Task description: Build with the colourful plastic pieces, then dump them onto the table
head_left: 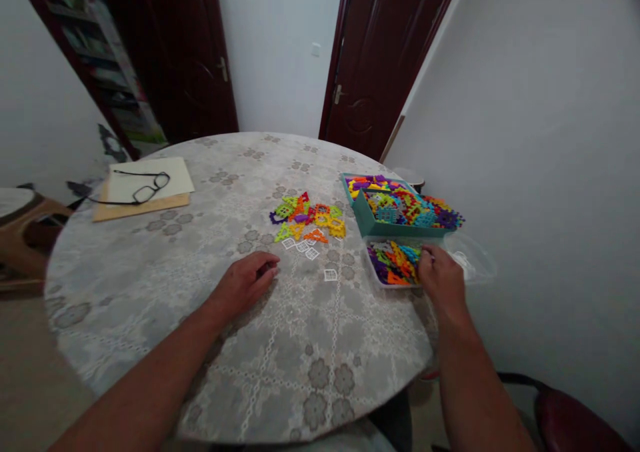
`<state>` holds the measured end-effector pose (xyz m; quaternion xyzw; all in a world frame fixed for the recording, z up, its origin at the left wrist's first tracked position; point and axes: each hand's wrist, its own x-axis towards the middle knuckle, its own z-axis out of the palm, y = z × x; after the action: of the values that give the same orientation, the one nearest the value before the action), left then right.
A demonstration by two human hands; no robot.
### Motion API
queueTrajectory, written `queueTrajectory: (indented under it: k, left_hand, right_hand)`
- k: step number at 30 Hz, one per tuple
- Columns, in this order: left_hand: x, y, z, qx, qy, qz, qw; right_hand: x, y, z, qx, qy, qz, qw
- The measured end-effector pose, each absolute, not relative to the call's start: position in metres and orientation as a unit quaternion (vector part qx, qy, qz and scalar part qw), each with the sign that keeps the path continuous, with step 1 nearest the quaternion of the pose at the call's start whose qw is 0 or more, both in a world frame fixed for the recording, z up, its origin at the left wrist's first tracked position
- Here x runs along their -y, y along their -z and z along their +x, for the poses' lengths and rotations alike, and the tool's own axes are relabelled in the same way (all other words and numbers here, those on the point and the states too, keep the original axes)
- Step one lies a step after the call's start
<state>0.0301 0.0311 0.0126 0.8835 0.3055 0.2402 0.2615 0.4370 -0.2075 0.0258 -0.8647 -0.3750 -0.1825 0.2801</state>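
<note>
The right hand [443, 279] is laid in the clear tray [380, 284] of colourful pieces [395, 262] at the table's [300, 359] right edge; its grasp cannot be told. The left hand [247, 282] is rested empty, loosely curled, mid-table.

Bare forearms [165, 372] — left hand [245, 282], right hand [441, 280].

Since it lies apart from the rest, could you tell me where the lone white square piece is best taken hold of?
Probably by two opposite edges of the white square piece, pinched from straight above: it lies flat on the table, thin, with bare cloth on all sides. The left hand lies nearest.
</note>
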Motion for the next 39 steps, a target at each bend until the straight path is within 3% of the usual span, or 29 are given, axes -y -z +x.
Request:
queueTrajectory:
  k: [4,7,11,15,19,25,31,39]
  left_hand:
    - [-0.031,-0.010,0.031,-0.337,-0.275,0.865,0.250]
    - [-0.035,-0.006,0.033,-0.333,-0.284,0.866,0.242]
    - [-0.043,-0.008,0.044,-0.320,-0.244,0.888,0.220]
    - [-0.051,-0.023,0.068,-0.335,-0.200,0.905,0.168]
    - [-0.062,-0.031,0.094,-0.382,-0.201,0.897,0.094]
    - [-0.074,-0.020,0.110,-0.406,-0.159,0.898,0.062]
    - [-0.075,-0.018,0.111,-0.443,-0.165,0.878,0.076]
    - [-0.077,-0.014,0.123,-0.434,-0.182,0.875,0.118]
  right_hand:
    - [0.200,-0.052,0.393,0.408,0.190,-0.826,0.340]
    - [0.188,-0.069,0.344,0.527,0.099,-0.769,0.347]
    - [0.162,-0.069,0.293,0.657,-0.034,-0.710,0.254]
    - [0.129,-0.059,0.275,0.669,-0.050,-0.729,0.136]
    - [0.095,-0.056,0.272,0.657,-0.045,-0.747,0.091]
    - [0.051,-0.039,0.272,0.601,-0.015,-0.790,0.117]
    - [0.030,-0.020,0.277,0.565,-0.009,-0.821,0.078]
    - [0.033,-0.007,0.277,0.595,-0.001,-0.789,0.152]
